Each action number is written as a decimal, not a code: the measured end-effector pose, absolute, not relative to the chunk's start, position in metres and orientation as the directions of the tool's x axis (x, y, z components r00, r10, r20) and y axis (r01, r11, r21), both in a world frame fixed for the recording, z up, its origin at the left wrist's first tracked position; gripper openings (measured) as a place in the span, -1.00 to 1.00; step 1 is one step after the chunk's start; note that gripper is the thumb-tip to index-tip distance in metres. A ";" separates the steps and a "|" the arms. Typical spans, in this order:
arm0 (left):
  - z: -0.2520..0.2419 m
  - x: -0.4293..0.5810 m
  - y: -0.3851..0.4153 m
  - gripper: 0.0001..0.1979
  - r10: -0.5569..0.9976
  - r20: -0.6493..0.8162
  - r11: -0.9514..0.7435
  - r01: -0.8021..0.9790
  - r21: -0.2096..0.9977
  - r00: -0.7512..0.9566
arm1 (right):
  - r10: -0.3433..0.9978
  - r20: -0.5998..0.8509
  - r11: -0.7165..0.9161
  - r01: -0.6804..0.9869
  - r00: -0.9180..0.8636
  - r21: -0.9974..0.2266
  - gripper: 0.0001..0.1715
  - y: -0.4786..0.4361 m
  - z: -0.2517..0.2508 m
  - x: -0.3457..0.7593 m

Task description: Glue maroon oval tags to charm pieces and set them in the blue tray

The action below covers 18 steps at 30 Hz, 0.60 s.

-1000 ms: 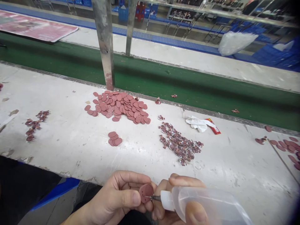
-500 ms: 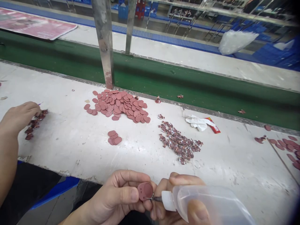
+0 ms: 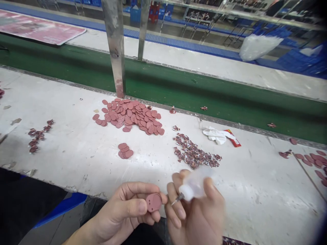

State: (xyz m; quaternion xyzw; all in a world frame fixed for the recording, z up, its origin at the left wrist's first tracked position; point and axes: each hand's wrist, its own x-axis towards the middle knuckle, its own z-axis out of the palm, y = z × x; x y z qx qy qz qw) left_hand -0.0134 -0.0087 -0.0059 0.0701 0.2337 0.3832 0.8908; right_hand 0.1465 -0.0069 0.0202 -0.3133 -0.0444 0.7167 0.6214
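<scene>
Needle-tipped squeeze bottle lifted away from pink disc. Green conveyor belt beyond scuffed white bench; heap of pink discs lying on bench. Disc pinched in left hand above bench edge; bottle gripped by curled right hand.

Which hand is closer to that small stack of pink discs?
Left. The left hand, holding a pink oval disc, is just in front of the small stack; the right hand, holding a squeeze bottle, is farther away, in front and to its right.

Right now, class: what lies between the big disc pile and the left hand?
Between the pile and the left hand lies a small stack of discs, head view.
</scene>
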 end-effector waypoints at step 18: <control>-0.001 -0.041 0.010 -0.47 0.642 -0.746 0.623 -0.686 0.375 0.175 | 0.913 -0.396 -0.330 -0.390 0.100 -0.860 -0.43 0.073 0.018 0.206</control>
